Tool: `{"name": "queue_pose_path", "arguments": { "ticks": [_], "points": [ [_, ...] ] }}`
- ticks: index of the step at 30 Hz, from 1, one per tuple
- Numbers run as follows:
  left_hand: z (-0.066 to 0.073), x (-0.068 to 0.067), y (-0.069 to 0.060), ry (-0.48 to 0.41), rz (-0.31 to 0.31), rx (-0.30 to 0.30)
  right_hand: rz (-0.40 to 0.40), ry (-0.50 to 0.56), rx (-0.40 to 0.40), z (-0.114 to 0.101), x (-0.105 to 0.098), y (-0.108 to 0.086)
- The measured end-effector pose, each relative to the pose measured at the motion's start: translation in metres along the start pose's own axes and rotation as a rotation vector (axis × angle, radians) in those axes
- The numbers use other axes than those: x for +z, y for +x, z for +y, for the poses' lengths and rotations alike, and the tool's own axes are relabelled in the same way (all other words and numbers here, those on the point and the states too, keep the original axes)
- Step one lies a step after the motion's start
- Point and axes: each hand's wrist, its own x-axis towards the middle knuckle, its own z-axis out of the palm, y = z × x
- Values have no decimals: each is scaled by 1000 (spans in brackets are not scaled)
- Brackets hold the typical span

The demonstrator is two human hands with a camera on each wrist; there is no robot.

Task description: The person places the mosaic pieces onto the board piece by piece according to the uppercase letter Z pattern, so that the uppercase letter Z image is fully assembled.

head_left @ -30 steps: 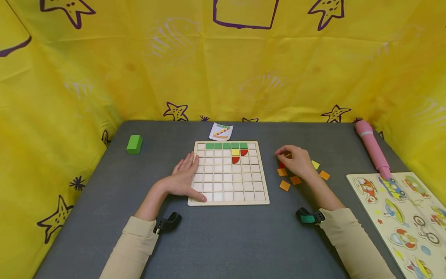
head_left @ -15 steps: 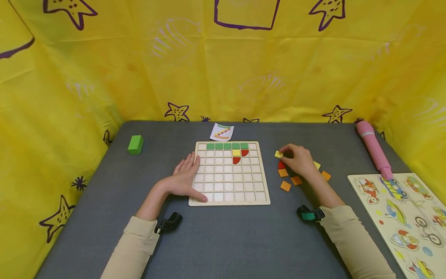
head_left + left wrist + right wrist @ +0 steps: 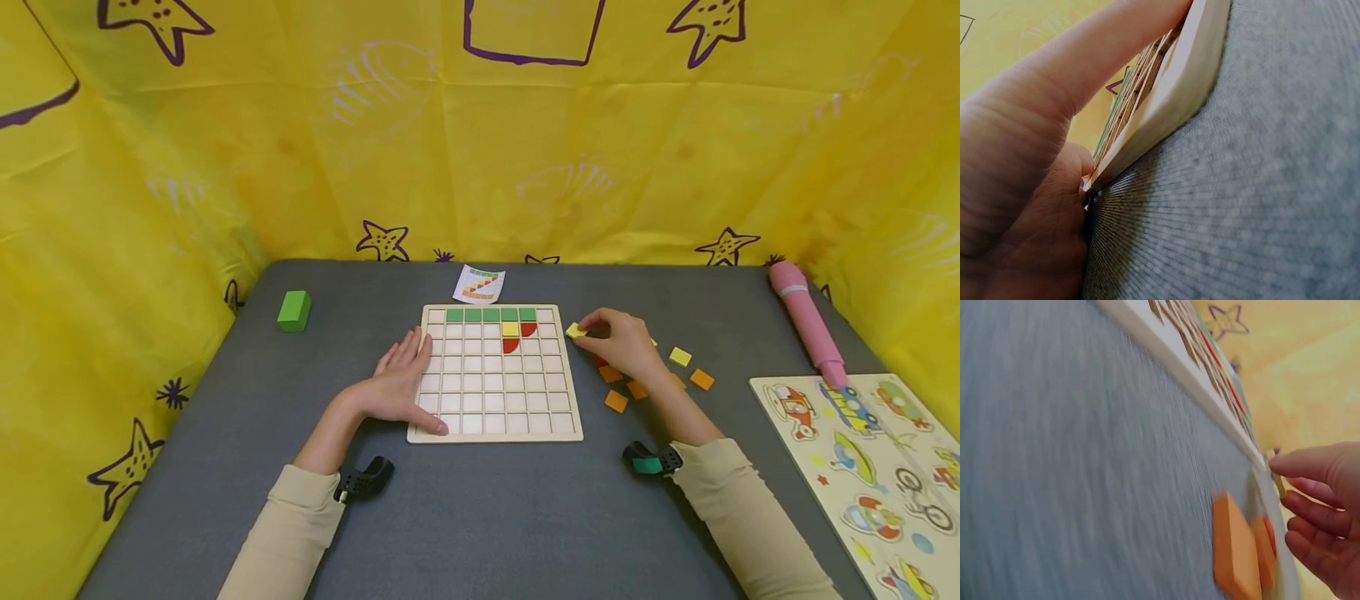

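A wooden grid board (image 3: 491, 382) lies mid-table, holding a row of green squares (image 3: 491, 315), a yellow square (image 3: 510, 329) and two red quarter-round pieces (image 3: 511, 345). The left hand (image 3: 396, 385) rests along the board's left edge, fingers straight, thumb on its lower left corner. Just off the board's right edge, the right hand (image 3: 626, 343) pinches a yellow tile (image 3: 575, 331) between thumb and fingers; the right wrist view also shows this tile (image 3: 1278, 481). Under and beside that hand lie several orange tiles (image 3: 616, 401), a yellow one (image 3: 680, 357) and a partly hidden red piece (image 3: 600, 361).
Behind the board lies a small pattern card (image 3: 479, 284). A green block (image 3: 294, 311) stands at the back left. On the right are a pink microphone-shaped object (image 3: 807, 323) and a picture puzzle board (image 3: 825, 467). A yellow cloth (image 3: 487, 150) hangs behind the table.
The right hand has lifted a yellow tile from the loose pieces and moved left with it, close to the board. The left hand stays in place on the board.
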Motion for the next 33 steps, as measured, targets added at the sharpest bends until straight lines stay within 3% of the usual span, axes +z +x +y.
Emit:
{"name": "queue_pose_path", "arguments": {
  "ticks": [6, 14, 19, 25, 33],
  "points": [
    [0, 0, 0, 3, 1, 1, -69, 78, -24, -23, 21, 7],
    [1, 0, 0, -2, 0, -4, -122, 125, -146, -53, 44, 14],
    [1, 1, 1, -5, -4, -6, -168, 104, -202, -63, 55, 19],
    [2, 0, 1, -11, -6, -8, -178, 34, -356, -71, 63, 24],
    [1, 0, 0, -10, -3, -12, -159, 14, -375, -74, 67, 25]
  ]
}}
